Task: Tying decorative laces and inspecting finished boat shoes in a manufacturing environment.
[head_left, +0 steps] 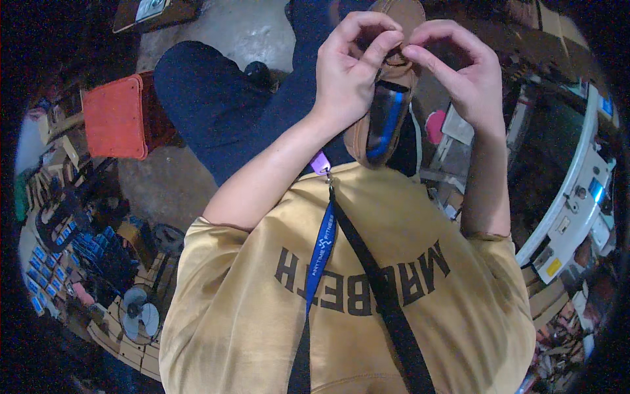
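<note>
A brown shoe [358, 136] with a dark insole and a blue stripe lies at my lap, its toe pointing away from me. My left hand [357, 69] is over its left side, thumb and forefinger pinched together above the front of the shoe opening. From the other side my right hand [462, 72] meets it, thumb and forefinger also pinched. The fingertips of both hands almost touch. Just under them sits a small dark lace-like piece [396, 60] on the shoe's upper. What the fingertips pinch is too small to make out.
An orange-red stool [115, 118] stands left of my bent knee. At the lower left is a fan [139, 312] beside stacked small boxes. A white curved appliance-like panel [569, 207] stands on the right. A lanyard [320, 253] hangs down my chest towards the shoe.
</note>
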`<state>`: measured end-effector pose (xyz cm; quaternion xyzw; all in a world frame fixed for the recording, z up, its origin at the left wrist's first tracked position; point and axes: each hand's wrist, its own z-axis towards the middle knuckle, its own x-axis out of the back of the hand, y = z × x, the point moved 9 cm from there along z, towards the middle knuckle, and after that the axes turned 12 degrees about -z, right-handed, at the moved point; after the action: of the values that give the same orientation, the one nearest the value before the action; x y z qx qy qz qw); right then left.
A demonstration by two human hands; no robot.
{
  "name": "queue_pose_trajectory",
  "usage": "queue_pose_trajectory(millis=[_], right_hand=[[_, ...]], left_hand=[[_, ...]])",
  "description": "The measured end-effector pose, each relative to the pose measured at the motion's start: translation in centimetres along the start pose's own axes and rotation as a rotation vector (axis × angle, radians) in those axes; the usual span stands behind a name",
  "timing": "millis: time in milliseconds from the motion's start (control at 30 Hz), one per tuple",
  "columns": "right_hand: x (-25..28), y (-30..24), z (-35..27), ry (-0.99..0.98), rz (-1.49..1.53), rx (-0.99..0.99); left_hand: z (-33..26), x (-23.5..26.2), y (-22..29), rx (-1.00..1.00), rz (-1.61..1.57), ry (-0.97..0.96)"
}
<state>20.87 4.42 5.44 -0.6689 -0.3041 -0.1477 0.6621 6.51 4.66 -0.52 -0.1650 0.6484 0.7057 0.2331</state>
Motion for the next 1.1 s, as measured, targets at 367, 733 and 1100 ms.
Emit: queue_pose_trajectory(millis=[367,733,1100], right_hand=[[0.1,-0.6,-0.2,0.053,-0.065,0.139],[-0.7,1.8,0.2,-0.001,0.158,-0.039],[-0.8,-0.1,0.3,0.045,-0.049,-0.032]], left_hand=[[0.0,0.2,-0.4,0.023,-0.166,0.043],[-0.1,0.3,-0.7,-0.008,-0.178,0.042],[0.7,0.2,1.4,0.067,-0.074,0.031]])
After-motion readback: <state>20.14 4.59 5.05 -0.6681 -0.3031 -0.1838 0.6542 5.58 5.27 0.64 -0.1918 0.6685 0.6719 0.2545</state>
